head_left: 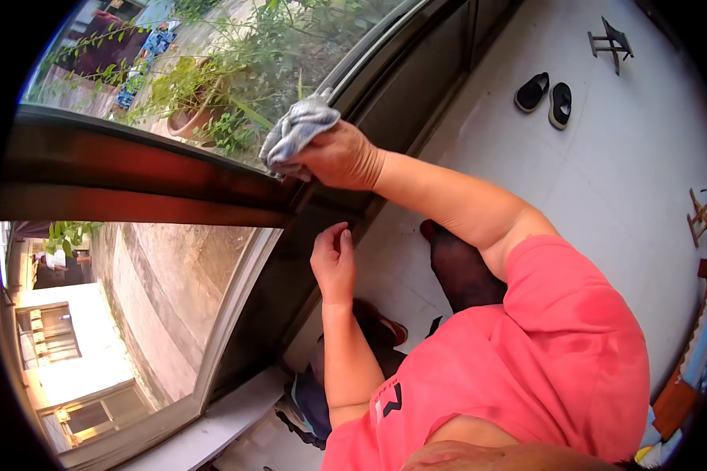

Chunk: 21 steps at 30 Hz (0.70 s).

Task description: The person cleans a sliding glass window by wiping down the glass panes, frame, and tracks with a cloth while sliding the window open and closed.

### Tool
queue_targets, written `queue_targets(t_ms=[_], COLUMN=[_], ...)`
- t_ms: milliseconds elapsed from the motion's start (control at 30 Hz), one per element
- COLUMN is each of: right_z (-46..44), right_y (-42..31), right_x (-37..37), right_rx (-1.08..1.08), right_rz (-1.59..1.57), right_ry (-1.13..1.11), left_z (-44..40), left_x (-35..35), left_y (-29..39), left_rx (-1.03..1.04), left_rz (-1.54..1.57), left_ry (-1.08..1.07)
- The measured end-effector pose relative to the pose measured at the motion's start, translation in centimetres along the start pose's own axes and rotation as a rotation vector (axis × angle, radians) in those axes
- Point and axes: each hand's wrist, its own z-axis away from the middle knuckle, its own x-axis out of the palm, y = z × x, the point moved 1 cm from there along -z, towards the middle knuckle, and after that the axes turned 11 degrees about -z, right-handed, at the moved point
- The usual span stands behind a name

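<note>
My right hand (339, 157) is closed around a crumpled grey-white cloth (298, 135). The cloth is pressed at the corner of the upper window pane (291, 47), where the glass meets the dark brown frame (133, 169). Lower down, my left hand (334, 263) is held in front of the dark frame with its fingers loosely bent and the thumb apart. No object shows in it. Whether it touches the frame I cannot tell.
Beside the frame lies a pale tiled floor (487, 141) with a pair of black shoes (548, 100) and a small folding stool (611, 43). Another wooden stool (701, 216) stands at the right edge. Through the glass are a potted plant (192, 118) and a second pane's view of a yard (157, 290).
</note>
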Motion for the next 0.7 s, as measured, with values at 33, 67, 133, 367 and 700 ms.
queue_targets(t_ms=[33,67,133,367,700], right_z=[-0.5,-0.7,0.2,0.3,0.0], right_y=[0.2,0.8,1.9,-0.5,2.7], right_x=[-0.4,-1.1,-2.2,-0.1,-2.8], right_rx=[-0.008,-0.015,0.272,0.11,0.413], right_rz=[0.051,0.1,0.151,0.111,0.28], right_ry=[-0.003,-0.008,0.038,0.048,0.255], left_z=[0.0,0.0,0.2,0.4,0.7], left_x=[-0.1,-0.3,-0.9,-1.6,-2.1], left_y=[0.2,0.4,0.6,-0.2,0.0], left_rx=[0.018,0.033,0.027,0.039,0.133], left_rz=[-0.009,-0.017,-0.038,-0.095,-0.137], left_ry=[0.005,0.012,0.027,0.097,0.16])
